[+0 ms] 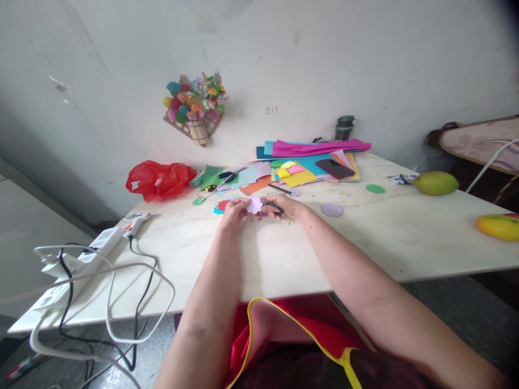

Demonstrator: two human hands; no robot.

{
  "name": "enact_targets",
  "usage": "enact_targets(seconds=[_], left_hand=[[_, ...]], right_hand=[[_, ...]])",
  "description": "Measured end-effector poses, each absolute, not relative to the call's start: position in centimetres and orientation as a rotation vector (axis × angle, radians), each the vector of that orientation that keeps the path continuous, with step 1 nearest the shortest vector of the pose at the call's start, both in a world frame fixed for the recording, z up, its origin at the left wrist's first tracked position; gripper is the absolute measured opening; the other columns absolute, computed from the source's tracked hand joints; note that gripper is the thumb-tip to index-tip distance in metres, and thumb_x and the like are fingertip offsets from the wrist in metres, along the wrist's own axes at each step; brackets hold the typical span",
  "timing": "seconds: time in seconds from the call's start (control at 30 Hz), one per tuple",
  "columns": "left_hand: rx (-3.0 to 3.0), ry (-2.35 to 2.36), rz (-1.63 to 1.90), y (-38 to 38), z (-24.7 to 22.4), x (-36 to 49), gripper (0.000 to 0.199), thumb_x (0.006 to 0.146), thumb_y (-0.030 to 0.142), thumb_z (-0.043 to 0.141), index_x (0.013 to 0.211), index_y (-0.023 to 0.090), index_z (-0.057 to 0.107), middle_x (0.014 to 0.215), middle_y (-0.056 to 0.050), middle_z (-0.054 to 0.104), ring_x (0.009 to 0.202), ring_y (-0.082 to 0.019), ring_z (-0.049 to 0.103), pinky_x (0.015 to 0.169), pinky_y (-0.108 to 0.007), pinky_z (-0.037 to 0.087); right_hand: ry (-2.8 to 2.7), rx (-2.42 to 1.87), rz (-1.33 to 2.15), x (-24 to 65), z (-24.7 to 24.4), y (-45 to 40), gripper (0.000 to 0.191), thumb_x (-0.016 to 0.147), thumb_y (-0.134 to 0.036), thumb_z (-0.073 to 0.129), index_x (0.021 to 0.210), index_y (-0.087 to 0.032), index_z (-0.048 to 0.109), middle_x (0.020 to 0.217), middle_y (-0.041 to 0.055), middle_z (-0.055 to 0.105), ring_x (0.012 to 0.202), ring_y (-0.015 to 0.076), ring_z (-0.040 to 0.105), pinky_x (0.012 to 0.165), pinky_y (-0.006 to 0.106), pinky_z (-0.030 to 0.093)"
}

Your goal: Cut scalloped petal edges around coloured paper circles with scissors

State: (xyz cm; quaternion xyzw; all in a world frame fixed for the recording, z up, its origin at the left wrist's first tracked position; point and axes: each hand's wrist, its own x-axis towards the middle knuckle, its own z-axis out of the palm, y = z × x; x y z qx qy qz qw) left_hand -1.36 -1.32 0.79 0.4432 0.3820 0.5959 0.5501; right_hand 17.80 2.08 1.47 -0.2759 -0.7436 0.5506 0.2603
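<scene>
A small lilac paper shape with a scalloped edge [254,205] is pinched in the fingers of my left hand [235,210]. My right hand [284,205] is closed around black-handled scissors [274,209], close against the right side of that paper; their blades are mostly hidden. Red and blue paper cutouts [220,207] lie beside and behind my left hand. Tiny coloured paper scraps are scattered on the table [279,243] below both hands. A dark pen [281,189] lies just beyond my right hand.
Behind are coloured sheets [310,175], a phone [334,168], larger scissors [229,177] and a red plastic bag [160,181]. Paper circles [332,209] and mangoes [436,183] lie right. A power strip [81,267] with tangled cables occupies the left edge. Paper flowers [197,105] hang on the wall.
</scene>
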Motion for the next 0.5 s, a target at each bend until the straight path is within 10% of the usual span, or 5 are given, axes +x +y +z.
enact_targets(seconds=[0.5], left_hand=[[1.005, 0.9, 1.461, -0.99, 0.43, -1.54, 0.031, 0.05, 0.03, 0.082, 0.063, 0.013, 0.06, 0.054, -0.001, 0.061, 0.049, -0.012, 0.056, 0.048, -0.023, 0.045]], right_hand=[[-1.978, -0.733, 1.509, 17.71, 1.72, 1.84, 0.025, 0.076, -0.034, 0.068, 0.069, -0.014, 0.055, 0.04, -0.0073, 0.046, 0.03, 0.0035, 0.035, 0.029, 0.015, 0.025]])
